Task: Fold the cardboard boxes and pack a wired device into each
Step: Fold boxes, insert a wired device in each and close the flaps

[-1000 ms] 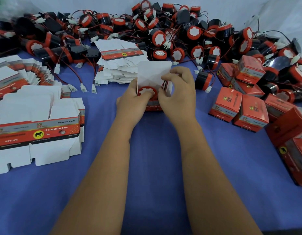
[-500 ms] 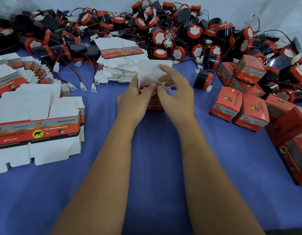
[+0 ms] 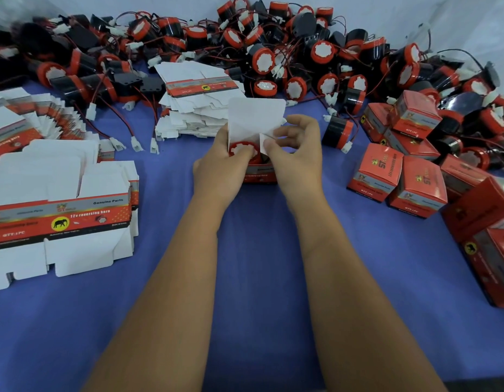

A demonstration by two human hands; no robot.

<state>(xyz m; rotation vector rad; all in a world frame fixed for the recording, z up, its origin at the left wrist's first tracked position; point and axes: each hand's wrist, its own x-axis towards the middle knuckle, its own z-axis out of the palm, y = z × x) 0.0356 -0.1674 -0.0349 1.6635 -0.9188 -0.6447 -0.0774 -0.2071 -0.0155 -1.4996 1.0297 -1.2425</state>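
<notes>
A small red cardboard box stands on the blue cloth at centre, its white lid flap upright. Inside sits a round red-and-white wired device. My left hand grips the box's left side, thumb over the device. My right hand pinches the small white side flap at the box's right edge, the other fingers spread above it.
A heap of loose wired devices fills the back of the table. Flat box blanks lie in stacks at left and behind the box. Several closed red boxes crowd the right side. The blue cloth lies bare between my forearms.
My right hand drew back from the device and wire and took hold of the right side flap. The device has settled lower in the box. My left hand stayed in place.
</notes>
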